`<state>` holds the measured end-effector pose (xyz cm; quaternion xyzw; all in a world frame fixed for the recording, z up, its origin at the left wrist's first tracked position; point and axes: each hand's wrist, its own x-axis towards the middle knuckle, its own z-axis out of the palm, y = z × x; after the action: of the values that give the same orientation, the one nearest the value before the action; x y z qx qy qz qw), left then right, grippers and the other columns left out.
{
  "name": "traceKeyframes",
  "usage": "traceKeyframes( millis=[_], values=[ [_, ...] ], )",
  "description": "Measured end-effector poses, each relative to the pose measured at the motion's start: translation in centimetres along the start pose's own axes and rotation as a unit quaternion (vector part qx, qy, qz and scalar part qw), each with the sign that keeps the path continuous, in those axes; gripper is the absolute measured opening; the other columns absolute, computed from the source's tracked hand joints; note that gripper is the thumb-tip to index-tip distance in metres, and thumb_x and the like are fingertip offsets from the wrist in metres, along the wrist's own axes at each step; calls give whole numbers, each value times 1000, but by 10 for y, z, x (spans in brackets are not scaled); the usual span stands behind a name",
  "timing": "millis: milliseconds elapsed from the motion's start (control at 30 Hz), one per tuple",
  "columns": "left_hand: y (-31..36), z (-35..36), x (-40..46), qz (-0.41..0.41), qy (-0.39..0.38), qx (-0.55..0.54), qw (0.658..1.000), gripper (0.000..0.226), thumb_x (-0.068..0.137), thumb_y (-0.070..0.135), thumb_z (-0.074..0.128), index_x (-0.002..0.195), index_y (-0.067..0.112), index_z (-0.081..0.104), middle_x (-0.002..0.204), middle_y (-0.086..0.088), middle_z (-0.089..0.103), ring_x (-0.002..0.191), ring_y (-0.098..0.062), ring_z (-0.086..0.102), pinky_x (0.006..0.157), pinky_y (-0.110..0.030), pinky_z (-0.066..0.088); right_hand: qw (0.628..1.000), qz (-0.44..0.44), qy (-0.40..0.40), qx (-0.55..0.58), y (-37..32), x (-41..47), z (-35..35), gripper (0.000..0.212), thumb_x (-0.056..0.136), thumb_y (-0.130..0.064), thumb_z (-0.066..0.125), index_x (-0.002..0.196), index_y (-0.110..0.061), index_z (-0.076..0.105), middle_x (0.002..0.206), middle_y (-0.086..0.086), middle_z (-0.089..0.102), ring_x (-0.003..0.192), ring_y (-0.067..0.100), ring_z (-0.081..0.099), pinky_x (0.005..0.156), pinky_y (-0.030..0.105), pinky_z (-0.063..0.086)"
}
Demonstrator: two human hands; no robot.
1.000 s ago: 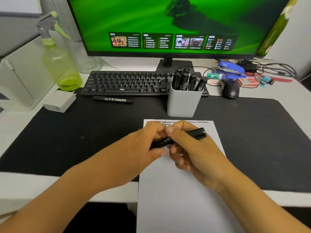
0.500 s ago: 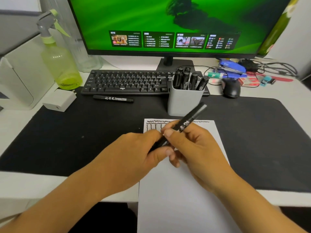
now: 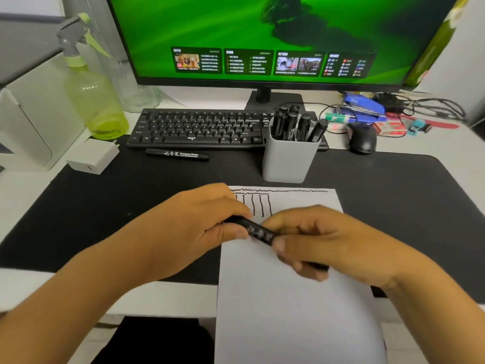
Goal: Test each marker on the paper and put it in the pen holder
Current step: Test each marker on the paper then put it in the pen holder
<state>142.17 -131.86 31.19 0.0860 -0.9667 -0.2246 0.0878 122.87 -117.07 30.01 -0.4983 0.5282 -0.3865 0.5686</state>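
Black permanent marker [image 3: 258, 231] held low over the white paper [image 3: 294, 306], slanting from upper left to lower right, white lettering on the barrel blurred. Left hand [image 3: 194, 227] closed around the marker's upper-left end, thumb pressed on the barrel. Right hand [image 3: 322, 243] closed around the lower-right part, thumb on top, fingers curled under, the marker's far tip just showing past them. Cap on or off: cannot tell, ends hidden by both hands.

On the paper, near its top edge: two wavy horizontal black lines and, under them, a row of short wavy vertical strokes [image 3: 258, 204], partly covered by the left hand. Rest of the sheet blank, its lower end hanging past the desk edge.

Just beyond the paper's top edge, grey pen holder [image 3: 288, 161] standing upright on the black desk mat [image 3: 406, 200], with several black capped markers [image 3: 296, 124] standing inside. Beyond the paper and to its left, one more black marker [image 3: 177, 154] lying flat on the mat, just in front of the black keyboard [image 3: 204, 127]. Farther left of the paper, white charger block [image 3: 91, 160] and green spray bottle [image 3: 91, 93]. Beyond the paper to the right, black mouse [image 3: 360, 137]. Behind the holder, monitor [image 3: 262, 38] with a green screen.
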Motion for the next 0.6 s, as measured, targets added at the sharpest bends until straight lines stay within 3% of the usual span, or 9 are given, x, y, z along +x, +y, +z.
traceKeyframes(
  millis=[100, 167, 233, 367, 433, 533, 600],
  values=[
    [-1, 3, 2, -28, 28, 12, 999, 52, 85, 58, 29, 116, 28, 57, 98, 15, 52, 88, -1, 52, 77, -19, 46, 982, -89, 86, 144, 8, 0, -4, 25, 85, -13, 68, 109, -12, 74, 69, 4, 61, 51, 14, 51, 50, 23, 43],
    [4, 9, 7, -34, 28, 13, 999, 59, 81, 60, 23, 115, 25, 57, 93, 17, 48, 82, -1, 51, 70, -13, 42, 963, -134, 133, 193, 15, 7, 4, 17, 82, -18, 77, 98, -13, 73, 62, 3, 58, 49, 15, 51, 48, 25, 42],
    [11, 17, 11, -21, 25, 28, 999, 58, 83, 61, 20, 109, 25, 57, 88, 18, 47, 77, 0, 51, 64, -12, 41, 958, -148, 156, 189, 20, 14, 17, 17, 83, -29, 78, 84, -17, 66, 57, 2, 56, 44, 16, 49, 45, 23, 40],
    [14, 25, 10, -1, 4, 37, 999, 50, 91, 56, 19, 96, 23, 56, 77, 13, 53, 63, -5, 57, 53, -18, 48, 960, -157, 206, 104, 20, 18, 24, 22, 93, -35, 60, 74, -24, 62, 56, 3, 65, 39, 17, 54, 43, 22, 41],
    [11, 32, 7, 3, 14, 44, 999, 37, 91, 57, 19, 90, 36, 50, 69, 14, 50, 55, -5, 56, 46, -17, 47, 958, -179, 210, 78, 22, 16, 26, 23, 94, -31, 60, 71, -24, 60, 59, 8, 69, 38, 19, 56, 44, 23, 42],
    [5, 40, -2, -36, -43, -4, 998, 27, 82, 67, 20, 85, 53, 42, 80, 16, 52, 84, 4, 51, 72, -11, 42, 952, -221, 198, 76, 28, 11, 25, 26, 92, -19, 57, 67, -24, 57, 56, 8, 70, 35, 21, 57, 44, 22, 45],
    [-13, 27, -15, -58, -34, 34, 997, 18, 93, 38, 37, 86, 46, 52, 82, 23, 55, 83, 9, 51, 70, -8, 42, 918, -241, 277, 147, 27, -5, -1, 27, 88, -12, 51, 62, -21, 53, 46, 7, 62, 28, 18, 50, 42, 17, 42]
  ],
)
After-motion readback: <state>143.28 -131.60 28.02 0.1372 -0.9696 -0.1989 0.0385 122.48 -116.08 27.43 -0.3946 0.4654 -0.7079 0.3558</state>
